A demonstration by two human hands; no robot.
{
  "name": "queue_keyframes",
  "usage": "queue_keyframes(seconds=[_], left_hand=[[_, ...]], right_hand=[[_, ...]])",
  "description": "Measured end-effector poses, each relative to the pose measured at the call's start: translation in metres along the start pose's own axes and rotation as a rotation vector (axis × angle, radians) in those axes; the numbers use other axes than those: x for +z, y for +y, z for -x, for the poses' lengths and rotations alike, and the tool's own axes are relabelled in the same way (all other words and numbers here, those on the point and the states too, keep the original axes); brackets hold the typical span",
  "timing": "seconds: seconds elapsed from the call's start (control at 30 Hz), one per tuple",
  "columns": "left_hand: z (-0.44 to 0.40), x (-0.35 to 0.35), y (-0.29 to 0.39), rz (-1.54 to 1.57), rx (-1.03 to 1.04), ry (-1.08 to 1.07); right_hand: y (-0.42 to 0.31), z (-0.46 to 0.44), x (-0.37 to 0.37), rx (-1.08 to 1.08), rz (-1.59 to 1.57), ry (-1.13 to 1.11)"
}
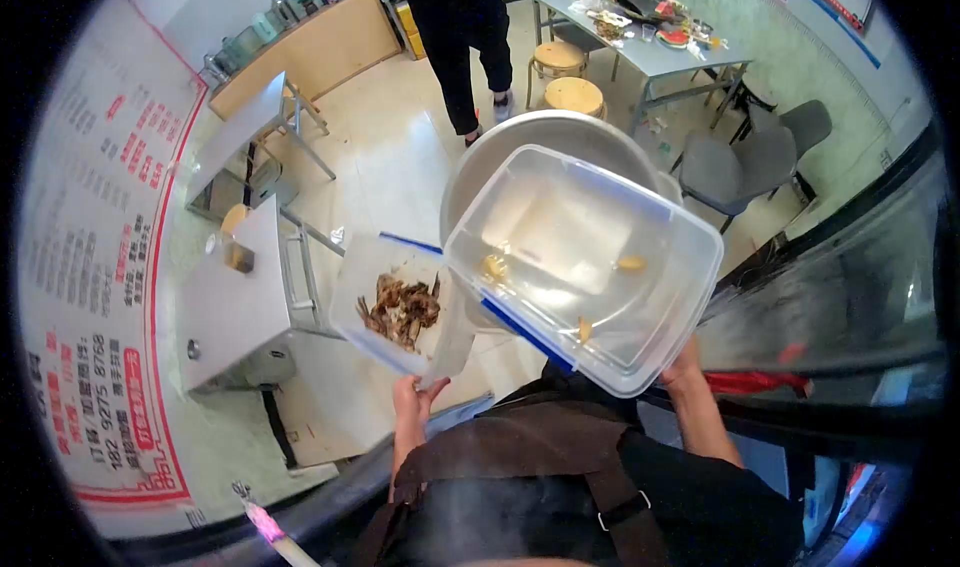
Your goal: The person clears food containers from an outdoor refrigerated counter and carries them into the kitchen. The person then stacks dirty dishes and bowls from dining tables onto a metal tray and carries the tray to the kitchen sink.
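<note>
My left hand (412, 405) grips the near edge of a clear plastic container (385, 357), which holds a small heap of dark brown cooked food (402, 309) with bony-looking pieces. On the other side, my right hand (684, 369) is closed on the lower right corner of a larger clear plastic box (590, 257) with a blue clip along its near side. Only a few yellowish pieces (631, 263) lie in that box. Both are held out over the floor, the larger one overlapping a big pale round basin (475, 182) behind it.
A standing person in black (465, 47) is ahead. Two tables (235, 297) line the left, by a wall sign with red and black print. A littered table (690, 62), round wooden stools (574, 95) and grey chairs (715, 167) are at the right. A white stick (285, 545) with a pink end shows below.
</note>
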State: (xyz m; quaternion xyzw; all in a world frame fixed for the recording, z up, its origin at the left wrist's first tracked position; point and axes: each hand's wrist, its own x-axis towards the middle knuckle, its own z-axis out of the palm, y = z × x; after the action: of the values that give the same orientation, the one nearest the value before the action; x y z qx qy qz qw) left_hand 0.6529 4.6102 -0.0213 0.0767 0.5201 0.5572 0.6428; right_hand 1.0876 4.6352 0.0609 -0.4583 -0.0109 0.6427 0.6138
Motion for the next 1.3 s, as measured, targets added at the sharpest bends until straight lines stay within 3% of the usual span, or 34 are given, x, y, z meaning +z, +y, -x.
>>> queue_keyframes(seconds=[0.03,0.07,0.17,0.27,0.43,0.53,0.67,0.77,0.87,0.9,0.97,1.03,1.3], left_hand=[[-0.012,0.009,0.007,-0.011,0.086,-0.067],[-0.026,0.021,0.016,0.121,-0.022,0.04],[-0.085,0.016,0.026,0.054,0.046,0.175],[-0.169,0.011,0.034,0.211,0.024,0.253],[-0.252,0.15,0.115,0.192,0.243,0.458],[-0.314,0.196,0.167,0.215,0.251,0.483],[-0.437,0.185,0.225,0.168,0.169,0.461],[-0.541,0.215,0.27,-0.086,0.307,0.324],[-0.661,0.221,0.32,-0.014,0.152,0.362],[-0.698,0.237,0.341,-0.02,0.139,0.35],[-0.763,0.285,0.388,-0.039,0.118,0.329],[-0.827,0.361,0.438,-0.198,0.225,0.26],[-1.141,0.495,0.505,-0.311,0.04,0.079]], right_hand=[[-0.005,-0.03,0.005,0.026,-0.005,0.002],[-0.009,-0.06,0.014,0.036,-0.019,0.003],[-0.026,-0.139,0.065,-0.013,0.013,0.079],[-0.047,-0.251,0.091,0.031,-0.034,0.045],[-0.094,-0.394,0.19,0.032,-0.004,0.019],[-0.111,-0.483,0.249,0.065,0.045,-0.045],[-0.099,-0.588,0.338,0.065,-0.038,0.008],[-0.085,-0.707,0.37,0.079,-0.038,-0.026],[-0.087,-0.757,0.483,0.011,-0.119,0.022],[-0.086,-0.786,0.502,0.007,-0.17,-0.066],[-0.089,-0.836,0.546,-0.039,-0.181,-0.033],[-0.09,-0.893,0.577,-0.067,-0.198,0.036],[-0.144,-1.116,0.673,-0.178,-0.223,0.182]])
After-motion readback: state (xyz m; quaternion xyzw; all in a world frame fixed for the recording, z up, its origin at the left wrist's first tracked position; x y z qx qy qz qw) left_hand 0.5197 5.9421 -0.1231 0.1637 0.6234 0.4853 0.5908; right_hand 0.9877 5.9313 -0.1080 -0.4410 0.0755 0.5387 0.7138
